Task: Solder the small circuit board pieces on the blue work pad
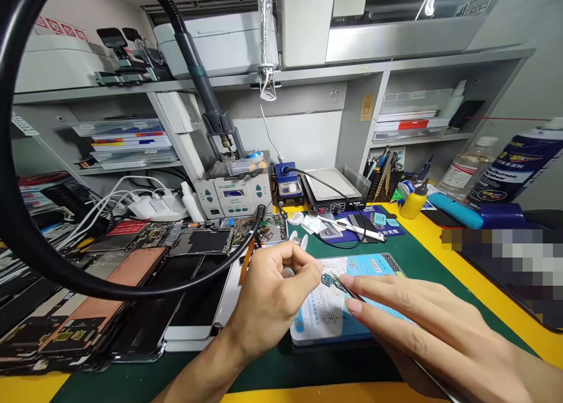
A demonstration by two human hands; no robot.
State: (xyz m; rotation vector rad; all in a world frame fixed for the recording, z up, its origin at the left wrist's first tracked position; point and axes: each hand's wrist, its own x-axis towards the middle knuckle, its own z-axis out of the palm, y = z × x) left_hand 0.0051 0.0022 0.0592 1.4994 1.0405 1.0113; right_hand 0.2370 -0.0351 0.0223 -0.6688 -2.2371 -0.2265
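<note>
Between the thumb and forefinger of my left hand [279, 294] is the edge of a small blue-green circuit board [327, 280], raised over a blue-and-white plastic case [314, 331]. My right hand [444, 324] is closed around slim metal tweezers [343, 286], whose tips meet the board's right side. The fingers hide the middle of the tweezers; their back end shows below the palm. Part of the board is covered by my left fingertips.
Phone screens and frames [145, 309] lie stacked at left, under a curved black hose [206, 283]. A hot-air station [233, 195] and a soldering unit [289, 186] stand behind. At right are a yellow bottle [413, 202], a spray can [516, 165] and a dark, partly blurred device [497, 274].
</note>
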